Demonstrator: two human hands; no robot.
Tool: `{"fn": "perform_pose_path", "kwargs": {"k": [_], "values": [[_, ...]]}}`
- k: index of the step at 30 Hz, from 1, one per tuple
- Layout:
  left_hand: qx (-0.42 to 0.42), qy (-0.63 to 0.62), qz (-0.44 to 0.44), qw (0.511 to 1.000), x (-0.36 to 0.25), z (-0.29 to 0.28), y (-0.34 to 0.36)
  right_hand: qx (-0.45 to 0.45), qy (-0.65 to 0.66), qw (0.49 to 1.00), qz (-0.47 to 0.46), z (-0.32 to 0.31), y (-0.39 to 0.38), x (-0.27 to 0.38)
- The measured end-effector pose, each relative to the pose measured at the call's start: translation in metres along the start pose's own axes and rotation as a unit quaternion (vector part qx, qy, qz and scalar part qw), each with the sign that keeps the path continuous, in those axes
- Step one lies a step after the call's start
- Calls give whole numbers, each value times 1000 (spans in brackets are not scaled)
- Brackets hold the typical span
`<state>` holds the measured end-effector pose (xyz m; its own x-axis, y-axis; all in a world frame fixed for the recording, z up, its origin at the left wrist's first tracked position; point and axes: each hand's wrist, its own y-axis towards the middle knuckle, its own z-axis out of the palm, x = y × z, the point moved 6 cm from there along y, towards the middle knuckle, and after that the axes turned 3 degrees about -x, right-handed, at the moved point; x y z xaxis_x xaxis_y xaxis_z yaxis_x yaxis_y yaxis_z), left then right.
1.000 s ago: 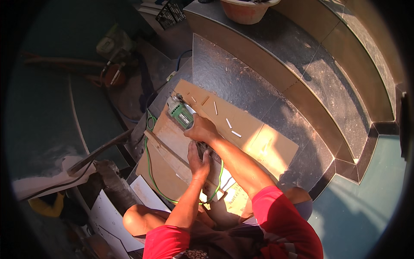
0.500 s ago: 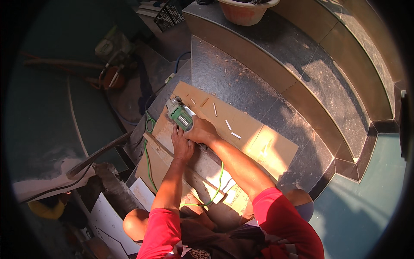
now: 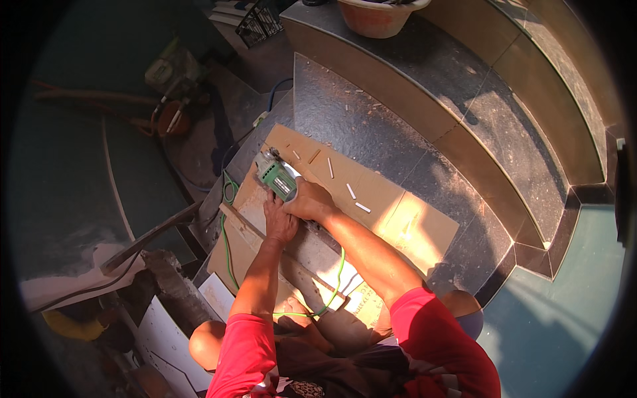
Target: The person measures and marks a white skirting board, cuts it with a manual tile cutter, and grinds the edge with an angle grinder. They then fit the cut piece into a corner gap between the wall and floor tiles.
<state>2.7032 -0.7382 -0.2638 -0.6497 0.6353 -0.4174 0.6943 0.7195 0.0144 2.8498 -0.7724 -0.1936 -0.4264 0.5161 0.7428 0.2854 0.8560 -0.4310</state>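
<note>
My right hand [image 3: 310,201] is wrapped round the rear of a green angle grinder [image 3: 279,180], whose metal head [image 3: 267,158] points away from me. Just left of it, my left hand [image 3: 281,220] lies with fingers stretched forward on a pale, dusty panel [image 3: 312,245], close to the grinder's back end. The grinder's disc and its contact with the panel are hidden. Beneath everything is a flat cardboard sheet [image 3: 424,229]. A wooden strip [image 3: 302,270] runs along the panel's left side, and a green cord [image 3: 227,249] loops around the work.
Small white offcuts [image 3: 351,191] lie on the cardboard. Curved dark steps [image 3: 458,126] rise to the right, with a reddish tub [image 3: 375,20] on top. White panels [image 3: 166,338] lean at lower left, near another person's yellow sleeve [image 3: 73,326]. A wooden bar [image 3: 152,237] juts in there.
My hands and the grinder stay almost in place. At lower left, the other person's yellow sleeve has shifted, and a hand now shows beside it.
</note>
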Motion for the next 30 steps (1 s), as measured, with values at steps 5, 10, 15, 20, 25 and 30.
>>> {"fn": "perform_pose_path", "kwargs": {"k": [5, 10, 15, 20, 25, 30], "values": [[23, 23, -9, 999, 3, 4, 0, -5, -18, 1000, -7, 0, -1, -3], [39, 29, -16, 999, 2, 5, 0, -5, -16, 1000, -9, -1, -5, -4], [51, 31, -25, 998, 1, 6, 3, -12, 6, 1000, -12, 5, 0, -12], [48, 42, -29, 998, 2, 9, 3, -15, -1, 1000, -12, 5, -4, -13], [37, 42, -23, 998, 8, 10, 0, 10, -5, 1000, 0, -2, -11, -7], [48, 53, -29, 997, 0, 7, 1, -15, 3, 1000, -16, -2, -9, -13]]}}
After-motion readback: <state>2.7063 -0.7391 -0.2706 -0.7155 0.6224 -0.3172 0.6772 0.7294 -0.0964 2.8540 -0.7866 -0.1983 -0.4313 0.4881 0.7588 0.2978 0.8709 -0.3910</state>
